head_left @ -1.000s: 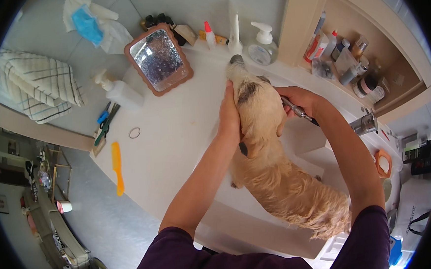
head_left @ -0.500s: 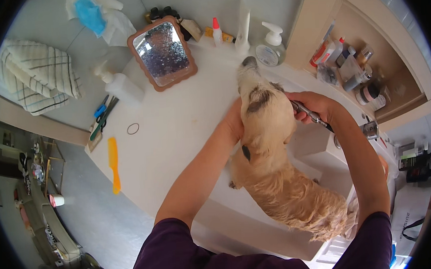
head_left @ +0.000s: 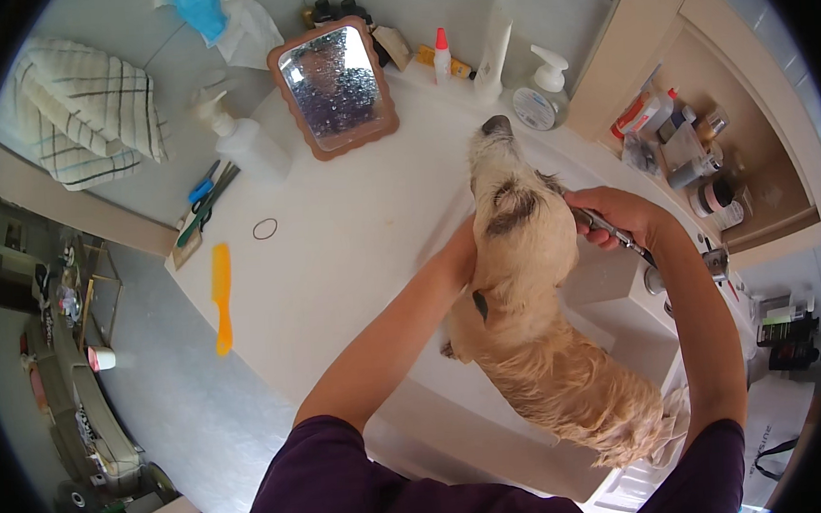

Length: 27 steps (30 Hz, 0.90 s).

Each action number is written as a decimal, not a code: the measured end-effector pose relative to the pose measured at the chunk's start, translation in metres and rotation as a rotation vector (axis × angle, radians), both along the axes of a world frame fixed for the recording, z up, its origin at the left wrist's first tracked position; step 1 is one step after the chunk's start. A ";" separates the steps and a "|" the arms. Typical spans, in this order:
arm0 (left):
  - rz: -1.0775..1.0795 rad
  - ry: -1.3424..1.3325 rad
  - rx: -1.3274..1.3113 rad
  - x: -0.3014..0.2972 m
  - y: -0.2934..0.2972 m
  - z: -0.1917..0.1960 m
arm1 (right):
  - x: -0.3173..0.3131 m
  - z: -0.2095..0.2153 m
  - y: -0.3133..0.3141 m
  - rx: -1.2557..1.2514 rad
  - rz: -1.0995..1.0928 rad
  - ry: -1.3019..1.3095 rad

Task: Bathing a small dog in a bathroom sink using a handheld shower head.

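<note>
In the head view, the left hand [head_left: 466,240] has slid since a second ago from the side of the dog's face to lower down beside its neck, where fur now covers most of it; the whole scene has also shifted as the camera turned. The dog [head_left: 547,361] is in the white basin [head_left: 458,425], its body slanting to the lower right, its muzzle pointing up the picture toward the clear pump bottle [head_left: 536,108]. How far apart the left fingers are cannot be told, as they are hidden behind the neck. The right hand [head_left: 620,214] is beside the other side of the dog's head, its fingers [head_left: 600,237] curled closely around a slim silver tool [head_left: 613,229], whose front end lies near the cheek and whose dark rear end runs back under the wrist. On the counter [head_left: 334,228] to the left lie a yellow comb [head_left: 222,291] and a thin ring [head_left: 265,229], with a brown-framed mirror [head_left: 336,90] farther back.
</note>
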<state>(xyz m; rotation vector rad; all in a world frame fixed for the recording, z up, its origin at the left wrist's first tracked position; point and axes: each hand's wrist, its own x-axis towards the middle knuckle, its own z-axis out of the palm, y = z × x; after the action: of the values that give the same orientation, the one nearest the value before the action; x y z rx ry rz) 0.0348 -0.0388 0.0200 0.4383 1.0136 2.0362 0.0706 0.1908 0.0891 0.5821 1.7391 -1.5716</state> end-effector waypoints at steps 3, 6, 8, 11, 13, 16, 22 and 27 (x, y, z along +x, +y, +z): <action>-0.101 -0.475 0.066 0.001 -0.009 -0.008 | 0.000 -0.004 -0.009 0.029 0.149 -0.049; -0.014 -0.037 0.007 -0.006 -0.006 -0.011 | 0.001 -0.001 -0.011 -0.006 0.127 -0.026; -0.064 -0.123 0.065 -0.010 -0.004 -0.007 | 0.001 0.001 -0.010 0.008 0.098 0.011; -0.043 -0.174 0.070 -0.005 -0.006 0.002 | 0.002 0.002 -0.005 -0.051 0.069 0.028; -0.026 -0.238 0.109 -0.002 -0.001 -0.005 | 0.004 0.007 -0.010 -0.007 0.056 0.057; -0.001 -0.284 0.105 -0.002 -0.001 -0.010 | 0.006 0.004 -0.012 0.008 0.036 0.087; 0.023 -0.398 0.132 -0.016 -0.005 -0.036 | 0.007 0.009 -0.022 -0.036 0.042 0.169; 0.295 -0.546 0.109 0.027 -0.031 0.017 | 0.013 0.003 -0.017 -0.041 0.063 0.163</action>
<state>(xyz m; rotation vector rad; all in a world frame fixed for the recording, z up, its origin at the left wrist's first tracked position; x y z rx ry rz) 0.0614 -0.0695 0.0367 -0.2267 0.6574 2.2961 0.0832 0.1735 0.0926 0.3843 1.8219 -1.6447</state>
